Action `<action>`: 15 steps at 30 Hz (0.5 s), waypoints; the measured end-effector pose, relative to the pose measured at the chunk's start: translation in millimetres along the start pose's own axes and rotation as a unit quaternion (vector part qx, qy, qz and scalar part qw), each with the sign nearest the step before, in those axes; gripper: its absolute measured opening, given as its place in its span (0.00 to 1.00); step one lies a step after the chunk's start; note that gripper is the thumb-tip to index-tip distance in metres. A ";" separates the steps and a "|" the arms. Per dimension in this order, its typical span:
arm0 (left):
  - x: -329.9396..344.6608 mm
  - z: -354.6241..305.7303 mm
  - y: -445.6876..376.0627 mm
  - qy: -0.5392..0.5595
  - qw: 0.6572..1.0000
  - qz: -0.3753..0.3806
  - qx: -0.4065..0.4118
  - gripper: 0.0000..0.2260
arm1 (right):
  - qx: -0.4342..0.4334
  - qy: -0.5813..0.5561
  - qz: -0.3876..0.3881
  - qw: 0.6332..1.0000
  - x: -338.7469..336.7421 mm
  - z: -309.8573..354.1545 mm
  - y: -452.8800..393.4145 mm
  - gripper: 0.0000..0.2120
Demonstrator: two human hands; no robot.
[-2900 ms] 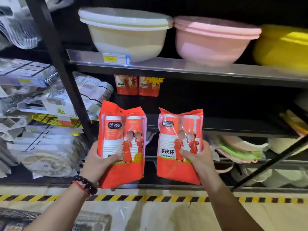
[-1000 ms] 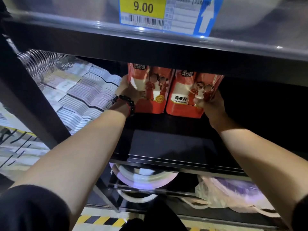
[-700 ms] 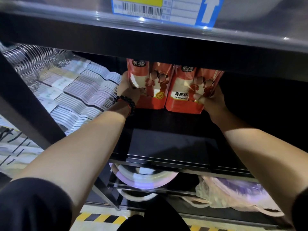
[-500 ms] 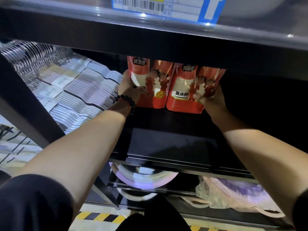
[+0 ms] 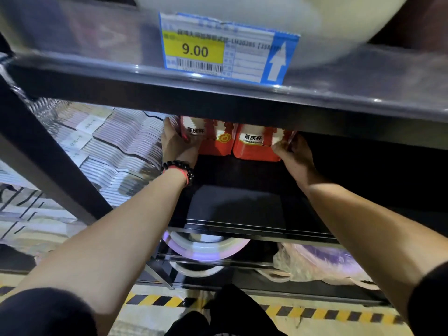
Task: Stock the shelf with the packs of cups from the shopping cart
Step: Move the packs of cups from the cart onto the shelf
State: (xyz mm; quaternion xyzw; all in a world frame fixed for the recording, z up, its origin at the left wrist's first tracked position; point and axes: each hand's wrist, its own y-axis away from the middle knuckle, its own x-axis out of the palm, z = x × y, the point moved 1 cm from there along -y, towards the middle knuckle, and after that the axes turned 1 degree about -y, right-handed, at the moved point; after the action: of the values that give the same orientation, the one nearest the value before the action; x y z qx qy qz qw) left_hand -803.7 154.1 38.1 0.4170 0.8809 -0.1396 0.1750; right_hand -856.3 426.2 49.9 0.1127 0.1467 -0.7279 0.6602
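Two packs of cups stand upright, touching, deep on the dark shelf [image 5: 237, 202].

Left hand [image 5: 178, 146] grips the left pack [image 5: 213, 139] on its outer side; right hand [image 5: 294, 154] pinches the right pack [image 5: 254, 144] at its outer lower corner. The upper shelf edge [image 5: 242, 107] hides their tops. Bare shelf lies right and in front.
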 end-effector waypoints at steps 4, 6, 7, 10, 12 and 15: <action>-12.2 0.1 48.8 -0.061 0.996 0.039 0.047 0.21 | 0.075 0.103 -0.022 0.992 -15.8 -4.2 32.8 0.21; -22.4 2.7 72.1 -0.076 0.992 0.097 0.035 0.17 | 0.076 0.147 0.009 0.986 -22.0 -3.6 51.9 0.15; -27.9 4.3 83.2 -0.084 0.988 0.128 0.011 0.16 | 0.076 0.128 0.018 0.989 -23.1 -1.4 64.9 0.13; -42.0 9.0 114.6 -0.105 0.974 0.199 -0.018 0.11 | 0.056 0.107 0.049 0.992 -19.9 6.4 103.3 0.08; -51.7 9.1 132.7 -0.108 0.969 0.223 -0.019 0.05 | 0.032 0.121 0.081 0.989 -11.8 13.3 125.5 0.08; -69.5 13.9 157.7 -0.090 0.968 0.231 -0.026 0.05 | 0.006 0.131 0.137 0.982 4.6 24.3 158.5 0.09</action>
State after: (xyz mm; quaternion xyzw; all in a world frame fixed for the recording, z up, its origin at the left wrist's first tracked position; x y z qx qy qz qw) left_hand -636.4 197.6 39.3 0.5907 0.7444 -0.1096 0.2914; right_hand -698.4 399.6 60.7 0.2302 0.2110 -0.6101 0.7282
